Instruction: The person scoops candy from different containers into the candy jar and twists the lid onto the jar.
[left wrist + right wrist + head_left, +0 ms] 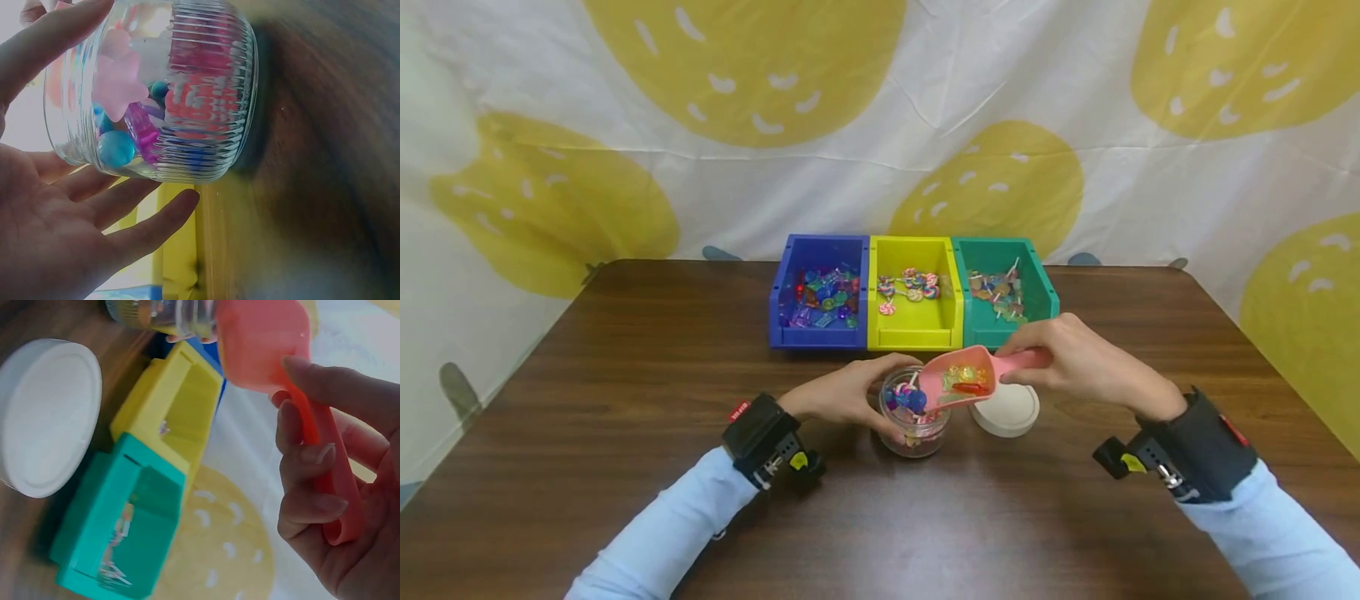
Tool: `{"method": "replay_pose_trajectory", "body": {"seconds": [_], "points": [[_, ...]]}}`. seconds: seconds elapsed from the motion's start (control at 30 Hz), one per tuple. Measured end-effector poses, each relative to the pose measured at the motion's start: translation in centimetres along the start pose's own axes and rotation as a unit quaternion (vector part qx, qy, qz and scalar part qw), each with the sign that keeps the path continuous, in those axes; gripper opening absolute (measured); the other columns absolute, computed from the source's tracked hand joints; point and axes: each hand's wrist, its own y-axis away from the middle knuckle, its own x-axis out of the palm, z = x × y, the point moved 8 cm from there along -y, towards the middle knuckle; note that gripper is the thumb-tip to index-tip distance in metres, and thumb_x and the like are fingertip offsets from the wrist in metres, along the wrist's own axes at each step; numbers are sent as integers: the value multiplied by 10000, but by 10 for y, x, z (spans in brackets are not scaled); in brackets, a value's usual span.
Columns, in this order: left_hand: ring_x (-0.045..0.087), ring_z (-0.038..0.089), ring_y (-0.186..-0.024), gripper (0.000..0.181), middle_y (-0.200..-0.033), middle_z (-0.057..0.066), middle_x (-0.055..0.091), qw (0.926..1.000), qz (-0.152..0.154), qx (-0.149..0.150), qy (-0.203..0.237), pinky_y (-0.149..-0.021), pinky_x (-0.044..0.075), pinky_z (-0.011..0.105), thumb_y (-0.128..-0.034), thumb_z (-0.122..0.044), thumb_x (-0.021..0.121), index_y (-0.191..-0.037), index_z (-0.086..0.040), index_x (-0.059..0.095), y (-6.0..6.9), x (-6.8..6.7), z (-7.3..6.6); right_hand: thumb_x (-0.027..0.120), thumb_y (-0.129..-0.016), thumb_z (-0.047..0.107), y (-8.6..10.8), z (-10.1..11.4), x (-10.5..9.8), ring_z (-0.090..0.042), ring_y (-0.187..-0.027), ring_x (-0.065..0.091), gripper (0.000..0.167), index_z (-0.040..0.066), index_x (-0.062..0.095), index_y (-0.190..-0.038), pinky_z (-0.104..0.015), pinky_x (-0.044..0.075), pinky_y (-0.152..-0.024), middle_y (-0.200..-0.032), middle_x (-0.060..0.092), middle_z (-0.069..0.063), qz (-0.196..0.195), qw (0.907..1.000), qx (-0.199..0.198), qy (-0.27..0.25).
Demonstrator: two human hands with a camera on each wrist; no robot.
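Observation:
A clear glass jar stands on the table with colourful charms and little lollipops inside. My left hand holds it around its side, the thumb nearest me; ridges show on the glass in the left wrist view. The right hand grips the handle of a pink scoop, fingers wrapped round it. Tilted over the jar's mouth, the scoop carries yellow and orange translucent pieces. Beside the jar lies a white round lid, under the scoop and right hand.
Behind the hands, three joined bins hold small pieces: a blue bin with beads, a yellow bin with swirl lollipops, and a green bin with stick candies. A patterned cloth hangs behind the brown table.

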Motion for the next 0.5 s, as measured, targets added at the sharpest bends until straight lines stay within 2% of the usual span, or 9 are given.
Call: {"method": "replay_pose_trajectory", "body": {"seconds": [0.2,0.37,0.5], "points": [[386,213,-1220,753,-1294,68,445,10000,-7,-26,-56,-1013,321,411,-731,-240,735,-1338,-108,311,-1,0,0,750,-684,55,-6,19,-8,-71,-575,439,161,59,690,-833,-192,396,-496,-678,557,54,-49,9984,-70,567],[391,216,-1210,753,-1285,65,453,10000,-10,-42,-51,-1008,327,418,-731,-238,734,-1340,-114,309,-1,0,-1,761,-672,60,-8,32,-14,-86,-552,400,148,81,687,-798,-207,342,-486,-627,467,62,-95,9936,-69,1126],[397,212,-1205,747,-1275,59,466,10000,-21,-18,-16,-1006,328,422,-732,-233,734,-1338,-118,313,0,1,-1,753,-686,72,-8,38,-18,-90,-543,403,132,120,692,-792,-220,336,-487,-630,455,72,-158,9896,-75,1428]]}}
